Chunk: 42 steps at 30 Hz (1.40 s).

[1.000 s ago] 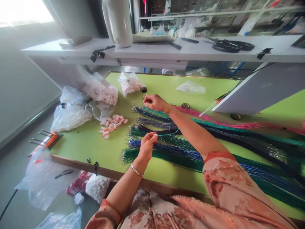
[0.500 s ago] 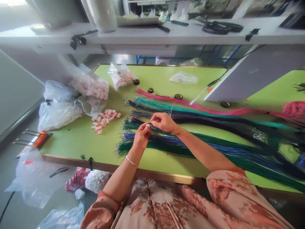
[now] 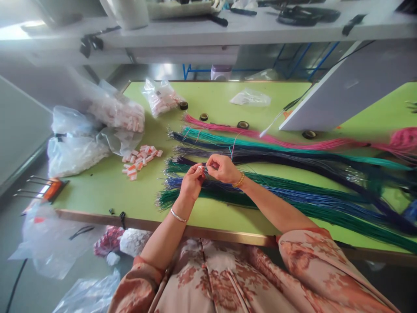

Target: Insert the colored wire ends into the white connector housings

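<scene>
Pinched in my left hand [image 3: 193, 180] is a small white connector [image 3: 200, 168], mostly covered by the fingers. My right hand [image 3: 224, 168] is closed on a thin wire end right beside it, the fingertips of both hands almost touching. Under and around the hands lie bundles of wires: dark green [image 3: 293, 187], blue [image 3: 319, 198], black [image 3: 276, 162], teal [image 3: 293, 153] and pink [image 3: 286, 141], with their metal-tipped ends toward the left. A pile of white and orange connectors [image 3: 140, 160] sits left of the wire ends.
Bags of connectors [image 3: 120, 114] and a white-filled bag [image 3: 74, 152] stand at the left. Black tape rolls [image 3: 243, 125] lie behind the wires. A white shelf [image 3: 182, 37] crosses above the green table [image 3: 114, 191]. An orange rack with metal prongs [image 3: 54, 190] is at the left corner.
The whole view has shifted slightly, with the table sitting higher in the picture. My hands stay together at the connector, my right hand's fingers curled a little more.
</scene>
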Each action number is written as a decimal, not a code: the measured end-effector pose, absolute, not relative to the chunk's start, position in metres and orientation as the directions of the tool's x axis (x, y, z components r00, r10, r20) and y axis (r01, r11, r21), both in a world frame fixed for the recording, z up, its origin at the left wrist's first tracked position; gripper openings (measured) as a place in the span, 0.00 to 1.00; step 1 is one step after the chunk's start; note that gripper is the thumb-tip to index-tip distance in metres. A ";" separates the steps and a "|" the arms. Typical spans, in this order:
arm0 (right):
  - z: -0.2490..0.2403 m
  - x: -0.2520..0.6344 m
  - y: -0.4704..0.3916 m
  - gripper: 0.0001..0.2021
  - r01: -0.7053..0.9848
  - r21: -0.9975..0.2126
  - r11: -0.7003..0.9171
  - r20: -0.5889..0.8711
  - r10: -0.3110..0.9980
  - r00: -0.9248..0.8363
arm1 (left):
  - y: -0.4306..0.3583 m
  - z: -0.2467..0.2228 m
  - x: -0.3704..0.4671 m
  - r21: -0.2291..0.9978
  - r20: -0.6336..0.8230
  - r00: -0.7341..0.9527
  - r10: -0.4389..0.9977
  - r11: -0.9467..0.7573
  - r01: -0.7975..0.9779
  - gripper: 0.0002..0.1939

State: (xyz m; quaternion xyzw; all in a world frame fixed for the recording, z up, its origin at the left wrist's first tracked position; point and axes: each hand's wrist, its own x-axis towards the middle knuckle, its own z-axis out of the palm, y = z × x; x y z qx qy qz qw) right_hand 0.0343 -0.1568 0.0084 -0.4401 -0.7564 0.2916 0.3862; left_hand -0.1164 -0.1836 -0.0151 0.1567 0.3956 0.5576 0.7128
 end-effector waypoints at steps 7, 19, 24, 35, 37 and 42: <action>0.006 0.035 -0.158 0.03 0.442 -0.785 0.434 0.327 0.896 -0.300 | -0.183 -0.016 -0.116 0.689 -0.371 0.058 0.927 0.317 -0.652 0.15; 0.005 0.038 -0.162 0.05 0.507 -0.716 0.481 0.300 0.867 -0.398 | -0.184 -0.018 -0.111 0.755 -0.360 -0.045 0.932 0.263 -0.601 0.14; 0.002 0.034 -0.165 0.04 0.598 -0.624 0.503 0.305 0.861 -0.407 | -0.185 -0.018 -0.112 0.774 -0.368 -0.048 0.929 0.277 -0.569 0.14; 0.014 0.043 -0.174 0.12 0.546 -0.660 0.516 0.312 0.849 -0.425 | -0.192 -0.012 -0.105 0.818 -0.232 -0.035 0.972 0.176 -0.547 0.12; 0.018 0.052 -0.174 0.12 0.469 -0.747 0.472 0.316 0.872 -0.375 | -0.191 -0.013 -0.106 0.853 -0.170 -0.037 0.985 0.128 -0.506 0.13; 0.021 0.089 -0.171 0.15 0.152 -0.929 0.338 0.337 0.941 -0.030 | -0.183 -0.022 -0.116 0.993 0.117 -0.066 0.991 -0.116 0.019 0.17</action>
